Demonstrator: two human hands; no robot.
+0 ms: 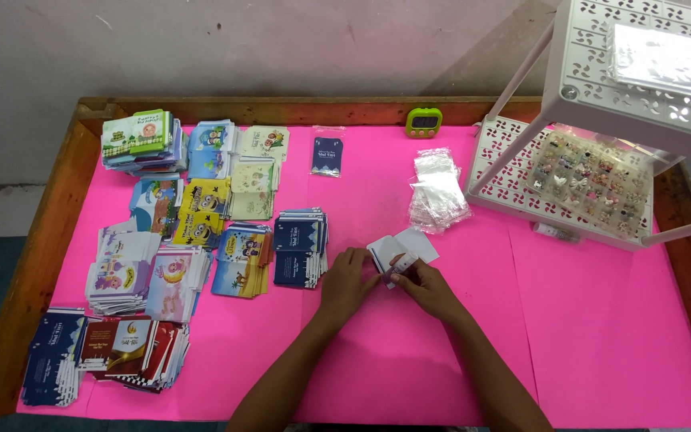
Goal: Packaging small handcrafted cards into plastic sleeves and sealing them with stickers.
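Note:
Both my hands meet at the middle of the pink table (585, 336). My left hand (347, 282) and my right hand (425, 286) together hold a small white card envelope (389, 254), its flap open toward the far side. A white paper piece (419, 242) lies just behind it. To the left of my left hand stand two stacks of dark blue envelopes (299, 246).
Several stacks of printed envelopes (171, 240) cover the left half. A pile of clear plastic sleeves (437, 190) and one sleeved blue envelope (326, 155) lie farther back. A green timer (424, 122) sits at the far edge. A white rack (593, 120) holding a compartment box of small trinkets (585, 180) stands right.

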